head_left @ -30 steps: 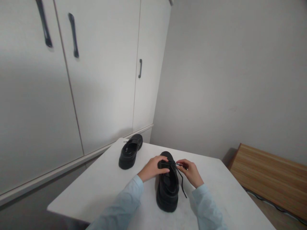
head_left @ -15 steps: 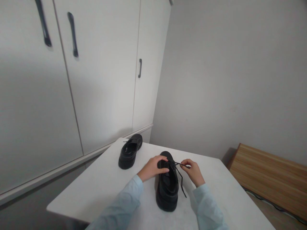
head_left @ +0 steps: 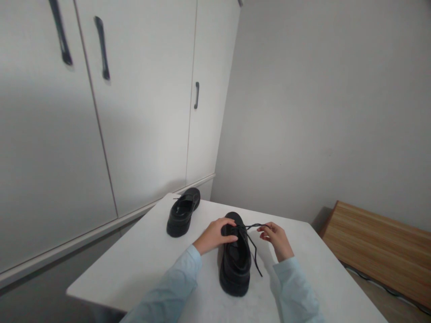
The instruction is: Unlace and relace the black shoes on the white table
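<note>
- The near black shoe [head_left: 235, 280] stands upright on the worktop [head_left: 141, 269], its toe towards the far edge and its heel towards the near side.
- The left hand [head_left: 213, 234] lies against that shoe's left side, thumb and fingers apart, with part of the upper between them; I cannot tell how firmly this grip presses.
- The right hand [head_left: 276, 240] is off the shoe's right side, thumb and fingertips closed on one strand of the black lace [head_left: 252, 226], which runs across to the lacing.
- Another loose lace end [head_left: 256, 260] hangs down along the shoe's right side.
- The second black shoe [head_left: 178, 228] rests near the worktop's far left corner, touched by neither hand.
- The lace looks thin, light and limp, best pinched close to the lacing.
- The shoe seems fairly stiff, with a thick sole and perhaps a slick upper; its side beside the lacing looks a sound place to hold.
</note>
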`<state>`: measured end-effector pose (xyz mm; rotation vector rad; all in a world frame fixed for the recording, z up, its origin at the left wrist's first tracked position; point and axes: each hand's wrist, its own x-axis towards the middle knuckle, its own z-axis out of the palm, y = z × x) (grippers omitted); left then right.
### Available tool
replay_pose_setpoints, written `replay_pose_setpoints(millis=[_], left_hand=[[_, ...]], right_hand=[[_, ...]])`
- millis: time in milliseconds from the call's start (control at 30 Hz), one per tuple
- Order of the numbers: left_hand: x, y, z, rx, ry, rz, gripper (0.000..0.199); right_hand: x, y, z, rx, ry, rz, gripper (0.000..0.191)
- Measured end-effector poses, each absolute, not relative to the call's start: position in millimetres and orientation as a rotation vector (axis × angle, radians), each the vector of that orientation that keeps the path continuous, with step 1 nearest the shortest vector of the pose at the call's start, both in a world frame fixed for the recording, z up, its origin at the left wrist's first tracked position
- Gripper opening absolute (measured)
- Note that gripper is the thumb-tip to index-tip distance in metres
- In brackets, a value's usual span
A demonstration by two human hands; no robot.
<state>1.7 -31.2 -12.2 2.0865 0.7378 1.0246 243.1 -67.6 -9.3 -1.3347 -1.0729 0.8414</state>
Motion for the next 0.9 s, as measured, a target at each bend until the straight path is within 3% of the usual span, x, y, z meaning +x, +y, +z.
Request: replay_pose_setpoints(millis=[333, 667, 767, 900], left_hand=[[1, -31, -12, 2.072, 0.740, 1.024, 0.041], [2, -31, -12, 2.054, 0.726, 1.025, 0.043], [1, -31, -11, 2.017, 0.723, 1.041, 0.034], [0, -29, -11, 2.024, 0.756, 1.105, 0.026]], right_hand=[[248, -70, -3, -1.227, -0.977, 0.648, 0.030], [237, -65, -11, -1.226, -1.360, 0.674, 0.037], [227, -72, -5, -1.197, -1.541, 0.745, 0.037], [219, -80, -1, -1.184, -1.687, 0.799, 0.051]])
